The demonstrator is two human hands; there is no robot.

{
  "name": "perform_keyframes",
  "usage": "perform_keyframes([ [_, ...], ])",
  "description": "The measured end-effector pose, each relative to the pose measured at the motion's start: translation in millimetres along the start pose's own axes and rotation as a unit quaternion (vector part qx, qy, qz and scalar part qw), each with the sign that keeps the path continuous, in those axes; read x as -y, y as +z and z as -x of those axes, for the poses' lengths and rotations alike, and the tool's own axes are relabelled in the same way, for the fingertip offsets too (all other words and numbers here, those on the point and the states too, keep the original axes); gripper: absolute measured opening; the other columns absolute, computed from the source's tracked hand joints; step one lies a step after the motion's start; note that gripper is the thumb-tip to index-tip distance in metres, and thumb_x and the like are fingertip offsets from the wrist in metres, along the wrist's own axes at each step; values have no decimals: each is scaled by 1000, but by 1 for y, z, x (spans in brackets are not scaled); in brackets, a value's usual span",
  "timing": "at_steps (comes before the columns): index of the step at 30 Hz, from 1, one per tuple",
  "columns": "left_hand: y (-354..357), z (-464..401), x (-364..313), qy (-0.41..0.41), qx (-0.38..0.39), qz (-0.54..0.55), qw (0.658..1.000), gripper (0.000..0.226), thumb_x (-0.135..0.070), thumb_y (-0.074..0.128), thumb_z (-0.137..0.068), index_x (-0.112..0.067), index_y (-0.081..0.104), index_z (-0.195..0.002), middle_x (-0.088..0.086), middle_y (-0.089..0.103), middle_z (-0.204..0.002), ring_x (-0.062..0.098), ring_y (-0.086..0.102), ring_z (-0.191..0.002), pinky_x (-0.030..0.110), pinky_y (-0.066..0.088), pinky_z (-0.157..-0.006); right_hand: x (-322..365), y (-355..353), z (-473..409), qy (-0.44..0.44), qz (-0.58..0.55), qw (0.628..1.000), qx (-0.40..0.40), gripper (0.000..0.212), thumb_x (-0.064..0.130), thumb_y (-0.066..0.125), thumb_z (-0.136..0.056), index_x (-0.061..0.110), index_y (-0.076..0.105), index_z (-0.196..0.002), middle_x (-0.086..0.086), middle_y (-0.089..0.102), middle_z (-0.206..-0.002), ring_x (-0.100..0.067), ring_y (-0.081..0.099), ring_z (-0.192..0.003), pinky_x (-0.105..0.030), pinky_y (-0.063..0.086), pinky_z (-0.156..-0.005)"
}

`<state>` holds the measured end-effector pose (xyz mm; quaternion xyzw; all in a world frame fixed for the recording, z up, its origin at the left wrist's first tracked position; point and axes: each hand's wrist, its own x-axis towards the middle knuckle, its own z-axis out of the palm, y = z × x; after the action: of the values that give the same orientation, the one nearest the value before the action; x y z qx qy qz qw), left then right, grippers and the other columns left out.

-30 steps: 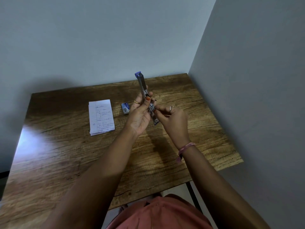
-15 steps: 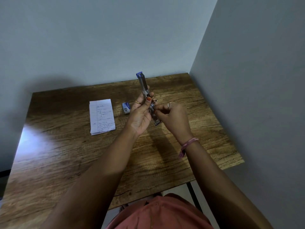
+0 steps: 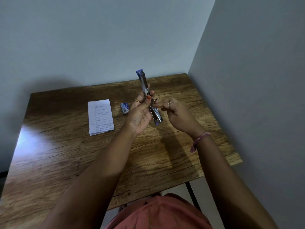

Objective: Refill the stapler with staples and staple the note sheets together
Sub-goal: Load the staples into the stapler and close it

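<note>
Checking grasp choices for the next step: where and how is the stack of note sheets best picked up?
The note sheets lie flat on the table, apart from the staple box, so there is nothing to grip from above. Probably best to pinch the near short edge, where the layers show, coming in low from the person's side, thumb on top.

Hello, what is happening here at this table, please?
A person is refilling a stapler. The left hand holds it swung open above the wooden table, while the right hand pinches at its middle, apparently at the staple channel; any staples there are too small to see. The small staple box and the stack of note sheets lie on the table to the left, not yet stapled as far as can be seen.
</note>
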<state>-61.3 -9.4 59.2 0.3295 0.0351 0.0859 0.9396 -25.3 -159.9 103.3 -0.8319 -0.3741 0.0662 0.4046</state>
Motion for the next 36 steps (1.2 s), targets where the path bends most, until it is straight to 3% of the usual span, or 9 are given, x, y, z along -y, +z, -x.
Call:
perform_keyframes([
  [3, 0, 0, -1, 4, 8, 0, 1000, 36, 0, 41, -96, -17, 55, -125, -5, 69, -93, 7, 62, -82, 25, 51, -86, -1, 1, 3, -4, 9, 1000, 11, 52, -20, 37, -85, 8, 65, -119, -20, 58, -109, -26, 55, -106, -40, 47, -95],
  [12, 1, 3, -3, 10, 4, -6, 1000, 36, -3, 46, -93, -19, 55, -124, -8, 70, -94, 9, 59, -92, 27, 48, -93, -6, -13, 12, 0, 15, 997, 75, 56, -20, 39, -83, 13, 66, -119, -3, 55, -117, -17, 49, -117, -25, 36, -103],
  [17, 4, 4, 0, 4, 2, -13, 1000, 36, 0, 40, -97, -20, 56, -122, -9, 70, -94, 8, 62, -87, 29, 48, -93, -2, -15, 16, 11, -73, 997, 15, 48, -19, 37, -86, 6, 68, -112, 7, 59, -103, -1, 57, -94, -13, 45, -82],
  [20, 5, 5, -1, 2, 11, -1, 1000, 35, -1, 40, -97, -21, 57, -121, -8, 70, -94, 13, 59, -88, 29, 48, -91, -2, -14, 17, 54, -134, 990, -5, 42, -15, 36, -91, 7, 66, -111, -2, 63, -112, -5, 63, -88, -26, 53, -77],
  [22, 6, 5, -1, 5, 11, 10, 1000, 33, -3, 44, -94, -19, 57, -120, -9, 70, -94, 11, 60, -90, 29, 49, -93, -3, -13, 18, 55, -124, 991, 3, 40, -14, 36, -91, 5, 66, -111, -5, 64, -114, -11, 64, -88, -29, 53, -77],
  [26, 5, 5, -1, 14, 9, 26, 1000, 33, -7, 54, -86, -18, 59, -117, -8, 72, -95, 3, 66, -87, 26, 53, -91, -5, -10, 21, 30, -81, 996, 18, 39, -16, 37, -90, 1, 67, -109, -5, 65, -111, -22, 65, -92, -13, 48, -74],
  [31, 2, 4, -1, 17, 11, 34, 999, 33, -6, 54, -87, -18, 61, -117, -7, 71, -95, 4, 66, -88, 28, 52, -93, -6, -11, 23, -44, 0, 999, 18, 41, -17, 41, -86, 1, 69, -110, -1, 62, -105, -18, 64, -95, -9, 46, -79],
  [34, 0, 4, -1, 22, 1, 33, 999, 32, -6, 54, -87, -18, 61, -116, -7, 71, -96, 4, 66, -88, 28, 52, -91, -7, -11, 24, -90, 61, 994, 20, 43, -14, 46, -83, 8, 69, -112, -7, 64, -104, -10, 60, -93, -21, 48, -80],
  [36, 1, 5, -1, 26, 2, 34, 999, 33, -8, 57, -85, -20, 63, -115, -7, 71, -96, 4, 65, -87, 28, 53, -91, -8, -8, 24, -88, 53, 995, 18, 44, -13, 47, -84, 10, 68, -114, -9, 65, -106, -16, 62, -97, -30, 52, -84],
])
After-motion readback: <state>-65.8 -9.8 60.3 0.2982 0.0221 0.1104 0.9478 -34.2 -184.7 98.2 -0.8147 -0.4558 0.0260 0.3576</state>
